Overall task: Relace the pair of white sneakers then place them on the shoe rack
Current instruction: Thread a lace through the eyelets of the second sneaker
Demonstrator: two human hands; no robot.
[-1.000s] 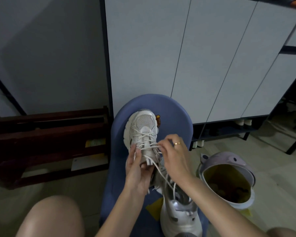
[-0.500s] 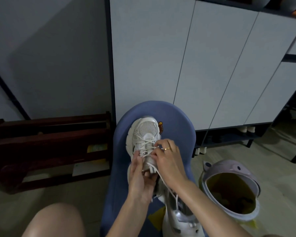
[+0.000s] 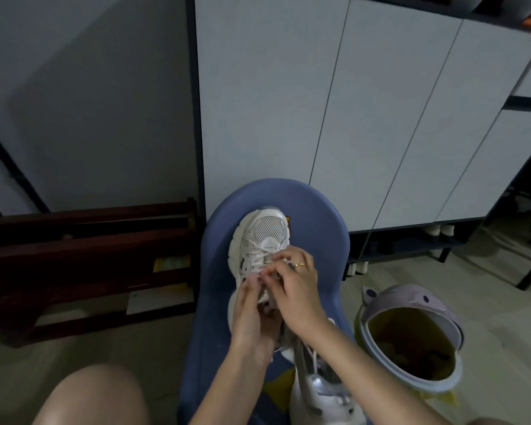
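A white sneaker (image 3: 262,237) lies on a blue chair (image 3: 319,228), toe pointing away from me. My left hand (image 3: 252,317) steadies its middle and pinches the white lace. My right hand (image 3: 295,286), with a gold ring, covers the lacing and pinches the lace at an eyelet. The second white sneaker (image 3: 322,394) lies nearer me on the same chair, partly under my right forearm. The lace ends are hidden by my fingers.
A dark wooden rack (image 3: 83,265) stands low at the left against the wall. White cabinet doors (image 3: 334,118) rise behind the chair, with an open shelf beneath. A lilac bin (image 3: 411,338) with a yellow liner sits on the floor at the right. My knee (image 3: 95,397) shows bottom left.
My right hand slid down from the upper eyelets toward my left hand, and the loose lace strand that hung toward the near sneaker is now gathered under my fingers. The view has tilted up slightly.
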